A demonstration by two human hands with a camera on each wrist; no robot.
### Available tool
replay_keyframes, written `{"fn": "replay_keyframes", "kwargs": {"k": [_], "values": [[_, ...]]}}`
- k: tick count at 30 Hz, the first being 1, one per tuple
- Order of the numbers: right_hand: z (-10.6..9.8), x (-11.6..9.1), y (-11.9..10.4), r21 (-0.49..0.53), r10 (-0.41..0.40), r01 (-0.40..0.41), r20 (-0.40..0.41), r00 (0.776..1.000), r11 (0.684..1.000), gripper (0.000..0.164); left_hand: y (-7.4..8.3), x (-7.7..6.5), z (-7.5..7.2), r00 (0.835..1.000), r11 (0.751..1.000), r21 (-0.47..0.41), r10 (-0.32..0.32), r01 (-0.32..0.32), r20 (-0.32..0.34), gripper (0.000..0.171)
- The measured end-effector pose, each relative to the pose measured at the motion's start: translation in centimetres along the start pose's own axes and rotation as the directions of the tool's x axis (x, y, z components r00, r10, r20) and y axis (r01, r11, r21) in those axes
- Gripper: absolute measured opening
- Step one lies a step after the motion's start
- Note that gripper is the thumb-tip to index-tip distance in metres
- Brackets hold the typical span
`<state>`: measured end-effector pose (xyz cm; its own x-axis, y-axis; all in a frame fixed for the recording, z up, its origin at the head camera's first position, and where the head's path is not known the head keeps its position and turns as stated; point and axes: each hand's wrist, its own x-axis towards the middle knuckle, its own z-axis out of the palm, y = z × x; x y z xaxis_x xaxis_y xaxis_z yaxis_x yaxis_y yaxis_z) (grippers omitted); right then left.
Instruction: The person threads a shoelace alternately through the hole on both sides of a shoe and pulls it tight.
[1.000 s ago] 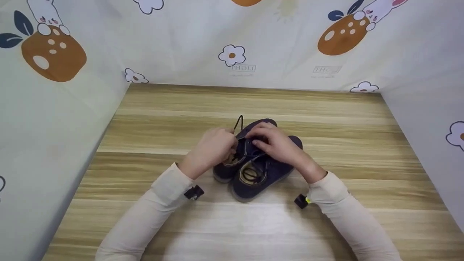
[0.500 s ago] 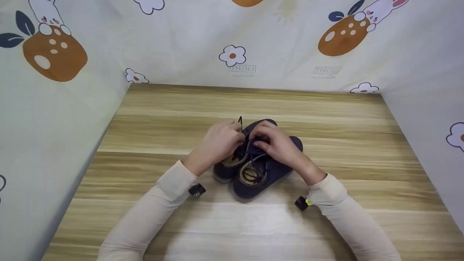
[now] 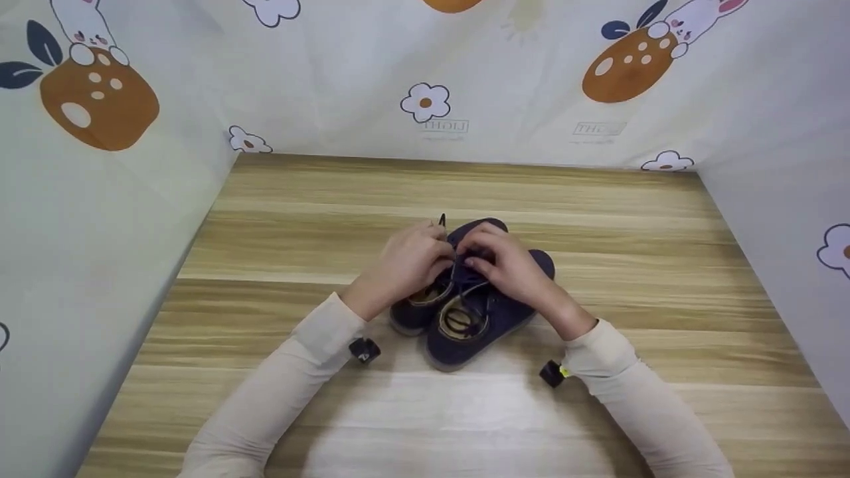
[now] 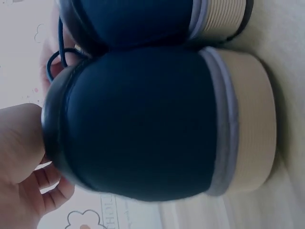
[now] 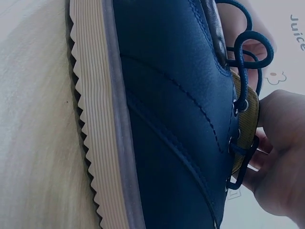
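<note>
Two dark blue lace-up shoes stand side by side, heels toward me: the left shoe (image 3: 408,320) and the right shoe (image 3: 455,350). My left hand (image 3: 406,262) is over the left shoe's lacing, pinching its dark shoelace (image 3: 443,220), whose loop sticks up past the knuckles. Right beside it, my right hand (image 3: 510,265) reaches across the right shoe, thumb and fingers curled at the left shoe's lacing edge. Its fingertips are partly hidden; I cannot tell exactly what they pinch. In the right wrist view, a loose lace (image 5: 271,47) loops above the right shoe's eyelets.
The shoes stand on a wood-grain table (image 3: 319,219). Pale printed cloth walls (image 3: 345,79) rise at its back and sides. Small black wrist cameras hang under both cuffs, the left camera (image 3: 364,350) and the right camera (image 3: 552,374), near the shoes' heels.
My left hand has moved forward and right along the left shoe, closer to the right hand. Less of the raised lace loop shows. The right hand has barely moved; both shoes stay put.
</note>
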<state>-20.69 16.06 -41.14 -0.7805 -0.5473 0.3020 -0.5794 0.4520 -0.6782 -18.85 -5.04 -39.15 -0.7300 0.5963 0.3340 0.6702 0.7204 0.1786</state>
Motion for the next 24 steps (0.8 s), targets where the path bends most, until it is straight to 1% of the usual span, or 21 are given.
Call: {"fn": "replay_keyframes", "kwargs": {"k": [4, 7, 9, 10, 12, 14, 16, 17, 21, 24], "values": [[0.1, -0.1, 0.1, -0.002, 0.014, -0.014, -0.015, 1.000, 1.000, 0.014, 0.3, 0.0, 0.0, 0.999, 0.996, -0.086, -0.034, 0.037, 0.037, 0.015], [0.1, -0.2, 0.2, -0.005, 0.035, -0.036, -0.031, 0.999, 0.999, 0.015, 0.5, 0.0, -0.1, 0.994, 0.983, -0.160, -0.079, 0.090, 0.069, 0.019], [0.1, -0.3, 0.3, 0.002, 0.054, -0.054, -0.039, 0.998, 0.999, 0.017, 0.7, 0.0, -0.2, 0.992, 0.977, -0.184, -0.097, 0.110, 0.076, 0.023], [0.1, -0.3, 0.3, 0.005, 0.063, -0.063, -0.040, 0.997, 0.998, 0.017, 0.7, 0.1, -0.2, 0.993, 0.977, -0.182, -0.096, 0.108, 0.073, 0.024], [0.1, -0.3, 0.3, 0.010, 0.076, -0.075, -0.040, 0.996, 0.997, 0.018, 0.9, 0.2, -0.1, 0.996, 0.983, -0.166, -0.072, 0.080, 0.053, 0.024], [0.2, -0.3, 0.3, 0.007, 0.087, -0.087, -0.040, 0.995, 0.996, 0.018, 1.1, 0.3, 0.1, 0.998, 0.991, -0.126, -0.049, 0.052, 0.025, 0.019], [0.2, -0.4, 0.2, 0.005, 0.093, -0.093, -0.038, 0.995, 0.996, 0.019, 1.3, 0.4, 0.2, 0.999, 0.994, -0.101, -0.049, 0.050, 0.010, 0.013], [0.3, -0.4, 0.2, 0.003, 0.095, -0.095, -0.034, 0.995, 0.995, 0.019, 1.4, 0.5, 0.3, 0.998, 0.994, -0.093, -0.061, 0.062, 0.010, 0.012], [0.4, -0.4, 0.2, -0.001, 0.099, -0.099, -0.032, 0.995, 0.995, 0.020, 1.8, 0.8, 0.5, 0.989, 0.987, -0.076, -0.142, 0.144, 0.040, 0.010], [0.4, -0.4, 0.3, -0.003, 0.106, -0.106, -0.035, 0.994, 0.994, 0.021, 2.0, 1.0, 0.6, 0.985, 0.983, -0.063, -0.168, 0.171, 0.041, 0.010]]}}
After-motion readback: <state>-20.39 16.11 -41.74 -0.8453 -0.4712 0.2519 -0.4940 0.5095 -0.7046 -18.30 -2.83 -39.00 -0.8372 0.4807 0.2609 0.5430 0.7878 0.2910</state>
